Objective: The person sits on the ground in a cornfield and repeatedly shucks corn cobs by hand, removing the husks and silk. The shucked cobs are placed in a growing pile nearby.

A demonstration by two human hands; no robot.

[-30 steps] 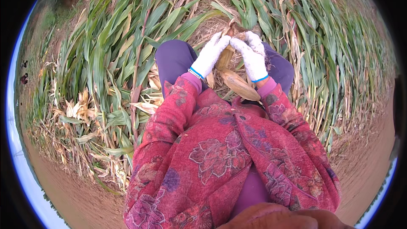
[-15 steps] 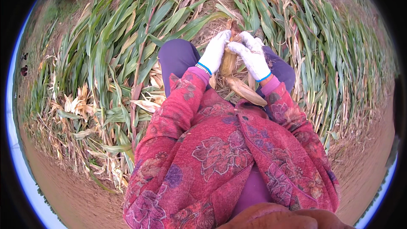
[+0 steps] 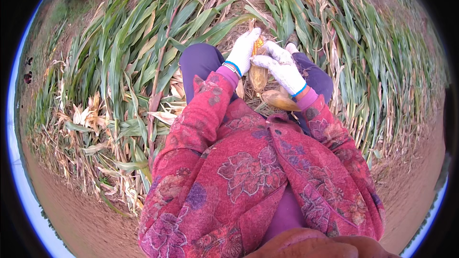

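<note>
Head view: corn ear [image 3: 258, 72] btwn knees [image 3: 198, 58], kernels [image 3: 257, 45] at far end.
L hand [image 3: 244, 51]: fingers gripping ear.
R hand [image 3: 285, 70]: thumb on husk [image 3: 258, 80]; full grip can't tell.
Husk: prob. best peeled nearward, L steady.

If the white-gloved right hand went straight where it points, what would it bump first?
Likely the yellow corn ear partly wrapped in tan husk; the white-gloved right hand seems to touch it, though depth is unclear.

long green leaves [image 3: 114, 62] lie at left, near brown soil [image 3: 98, 222].
</note>
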